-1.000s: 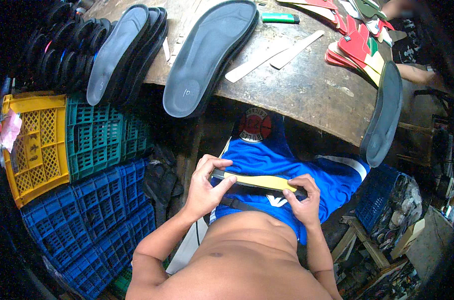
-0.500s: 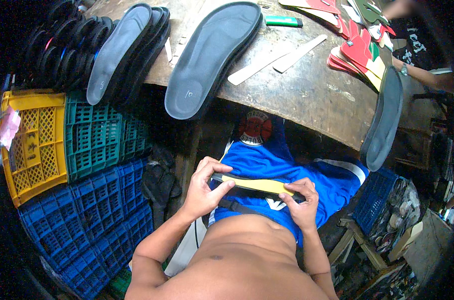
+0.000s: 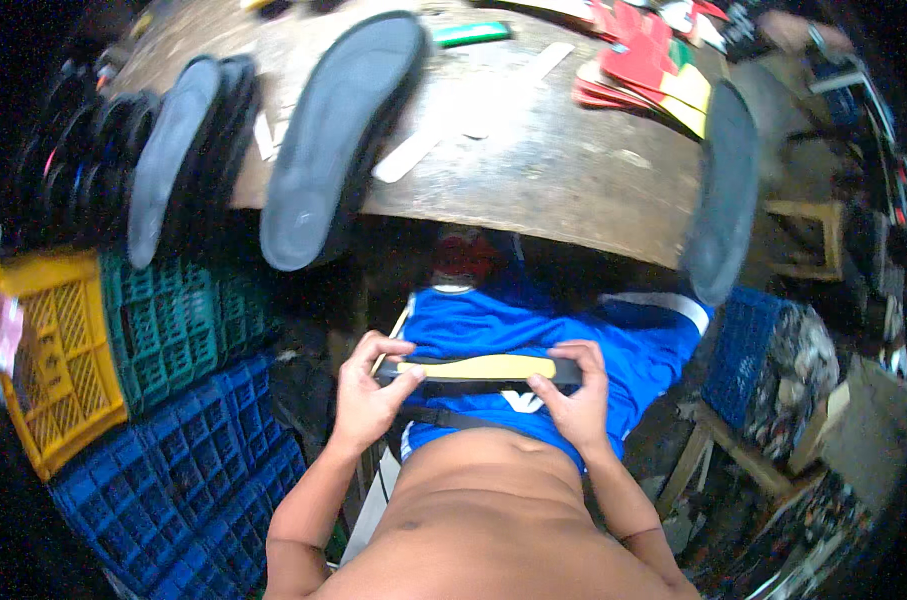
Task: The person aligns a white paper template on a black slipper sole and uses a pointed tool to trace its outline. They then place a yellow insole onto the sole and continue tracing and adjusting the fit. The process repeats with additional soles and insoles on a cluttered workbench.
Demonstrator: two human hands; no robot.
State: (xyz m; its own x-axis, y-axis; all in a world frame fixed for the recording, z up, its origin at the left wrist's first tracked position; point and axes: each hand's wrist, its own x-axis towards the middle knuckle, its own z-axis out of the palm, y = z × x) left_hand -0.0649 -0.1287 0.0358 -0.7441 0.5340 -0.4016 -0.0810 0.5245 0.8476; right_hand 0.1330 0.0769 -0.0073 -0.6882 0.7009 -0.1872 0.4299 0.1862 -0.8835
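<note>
Between my two hands, over my blue shorts (image 3: 493, 320), a dark insole with a yellow strip (image 3: 473, 369) is held almost level, edge toward me. My left hand (image 3: 371, 385) pinches its left end, thumb on the near side and fingers over the far side. My right hand (image 3: 580, 395) grips the right end the same way, thumb below the yellow part. Straight ahead, a large dark insole (image 3: 343, 140) lies on others at the table edge. A second stack of dark insoles (image 3: 178, 150) stands to its left. More dark insoles (image 3: 721, 190) overhang the table's right corner.
The worn wooden table (image 3: 543, 195) carries pale flat strips (image 3: 408, 157), a small green object (image 3: 471, 35) and red and yellow cut pieces (image 3: 638, 60). Yellow (image 3: 58, 350), green and blue crates (image 3: 203, 430) are stacked at left. A wooden frame (image 3: 738, 455) stands at right.
The view has shifted, so the table's things sit further left. The insole in my hands has gone from sloping down rightward to nearly level. Both hands keep their grip.
</note>
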